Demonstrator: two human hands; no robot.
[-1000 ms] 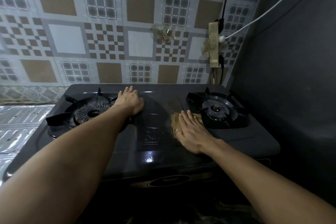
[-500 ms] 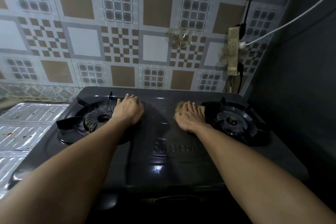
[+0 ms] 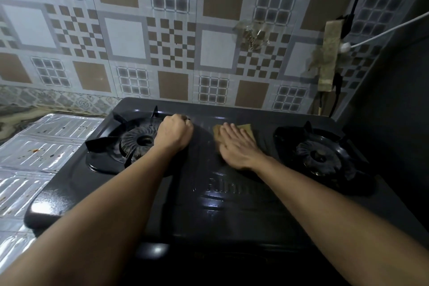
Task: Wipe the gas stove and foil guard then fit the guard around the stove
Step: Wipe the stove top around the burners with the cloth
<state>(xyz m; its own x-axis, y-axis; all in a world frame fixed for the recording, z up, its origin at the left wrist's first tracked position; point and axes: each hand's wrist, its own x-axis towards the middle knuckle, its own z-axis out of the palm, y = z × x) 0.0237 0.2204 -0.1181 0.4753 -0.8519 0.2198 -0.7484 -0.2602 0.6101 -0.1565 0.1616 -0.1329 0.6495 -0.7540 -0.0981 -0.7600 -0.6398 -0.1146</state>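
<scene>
The black two-burner gas stove (image 3: pixel 220 206) fills the middle of the view. My right hand (image 3: pixel 234 146) lies flat, fingers straight, pressing a brownish cloth (image 3: pixel 248 128) onto the stove top between the burners, near the back. My left hand (image 3: pixel 174 133) rests on the stove beside the left burner (image 3: pixel 141 140) with its fingers curled under; nothing shows in it. The silver foil guard (image 3: pixel 34 146) lies flat on the counter to the left of the stove, spotted with stains.
The right burner (image 3: pixel 318 157) sits close to a dark side wall (image 3: pixel 394 100). A patterned tile wall (image 3: pixel 171 49) runs behind the stove. A taped socket (image 3: pixel 329 53) with a white cable and a black cable hangs at the back right corner.
My right hand slid the cloth from the stove's front middle toward the back. My left hand's fingers curled from flat into a fist. The view moved closer.
</scene>
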